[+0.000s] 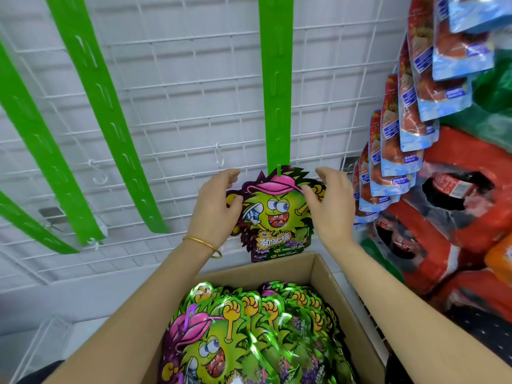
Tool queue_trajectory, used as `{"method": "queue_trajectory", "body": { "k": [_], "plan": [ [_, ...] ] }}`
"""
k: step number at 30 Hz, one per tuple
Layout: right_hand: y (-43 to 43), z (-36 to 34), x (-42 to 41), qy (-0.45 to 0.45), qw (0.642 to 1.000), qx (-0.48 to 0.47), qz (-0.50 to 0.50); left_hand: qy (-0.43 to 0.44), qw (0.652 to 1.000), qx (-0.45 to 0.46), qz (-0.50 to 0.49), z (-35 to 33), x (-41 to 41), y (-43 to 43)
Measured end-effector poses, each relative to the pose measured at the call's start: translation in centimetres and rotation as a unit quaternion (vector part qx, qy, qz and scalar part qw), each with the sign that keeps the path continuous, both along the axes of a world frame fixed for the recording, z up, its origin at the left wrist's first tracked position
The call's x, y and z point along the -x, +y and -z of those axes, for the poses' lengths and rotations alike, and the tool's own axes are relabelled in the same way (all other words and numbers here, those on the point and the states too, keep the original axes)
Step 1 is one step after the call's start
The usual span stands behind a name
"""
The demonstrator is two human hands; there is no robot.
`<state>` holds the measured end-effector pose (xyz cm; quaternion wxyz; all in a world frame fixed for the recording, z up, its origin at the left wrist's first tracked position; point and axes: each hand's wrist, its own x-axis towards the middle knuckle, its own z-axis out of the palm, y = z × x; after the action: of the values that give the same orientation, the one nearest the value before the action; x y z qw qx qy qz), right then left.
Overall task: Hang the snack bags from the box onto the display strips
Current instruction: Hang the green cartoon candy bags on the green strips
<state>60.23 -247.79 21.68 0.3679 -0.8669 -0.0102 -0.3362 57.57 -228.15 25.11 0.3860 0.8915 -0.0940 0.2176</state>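
A green cartoon-monster snack bag (273, 214) with a pink cap hangs from the lowest tab of the middle green display strip (275, 92); the tab pokes through its top hole. My left hand (214, 209), with a gold bangle on the wrist, is at the bag's left edge with its thumb touching it. At the right edge is my right hand (331, 209), thumb resting on the bag's upper corner. The fingers of both hands are spread and hold nothing. Below, the cardboard box (324, 275) holds several more of the same bags (249, 336).
Bare green strips (102, 106) (36, 139) hang to the left on the white wire grid (194, 79). Clear S-hooks (98, 173) sit on the grid. At the right hang blue-and-red snack bags (401, 139), with red shrink-wrapped bottle packs (457, 217) stacked beside them.
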Motion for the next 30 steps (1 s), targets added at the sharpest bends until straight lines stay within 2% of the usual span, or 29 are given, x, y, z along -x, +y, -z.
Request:
{"method": "queue_trajectory", "body": {
  "k": [2,4,7,9,11,14,18,20,23,26,28,30],
  "plan": [
    [0.2,2.9,2.7,-0.004,0.999,0.001,-0.041,0.012,1.0,0.006,-0.009,2.2,2.4,2.0],
    [0.8,6.2,5.1,0.122,0.984,0.011,-0.131,0.06,0.998,0.014,-0.015,4.9,4.6,4.0],
    [2.5,10.3,6.8,0.323,0.917,0.061,-0.228,0.141,0.986,0.066,-0.057,8.6,7.4,6.8],
    [4.2,11.8,7.7,0.379,0.881,0.085,-0.269,0.185,0.972,0.103,-0.098,10.6,8.6,8.4],
    [6.4,12.7,8.7,0.383,0.875,0.08,-0.285,0.231,0.953,0.145,-0.13,11.6,8.7,9.4],
    [9.7,13.8,9.3,0.353,0.889,0.12,-0.267,0.269,0.918,0.259,-0.134,11.2,7.7,9.9],
    [12.1,14.2,8.9,0.335,0.895,0.195,-0.22,0.27,0.915,0.263,-0.142,11.4,7.4,10.5],
    [12.2,13.7,8.6,0.349,0.898,0.146,-0.224,0.281,0.923,0.221,-0.141,12.0,7.4,10.6],
    [10.5,12.0,8.2,0.394,0.876,-0.05,-0.275,0.319,0.933,0.139,-0.091,12.4,7.2,10.7],
    [7.3,9.8,8.2,0.398,0.852,-0.195,-0.278,0.369,0.928,0.043,-0.003,12.4,7.7,10.1],
    [5.2,8.5,8.3,0.406,0.838,-0.244,-0.271,0.341,0.939,0.049,0.025,11.9,7.8,9.2],
    [3.4,7.0,8.1,0.404,0.843,-0.218,-0.28,0.302,0.949,0.075,0.052,10.8,7.6,7.8]
  ]
}}
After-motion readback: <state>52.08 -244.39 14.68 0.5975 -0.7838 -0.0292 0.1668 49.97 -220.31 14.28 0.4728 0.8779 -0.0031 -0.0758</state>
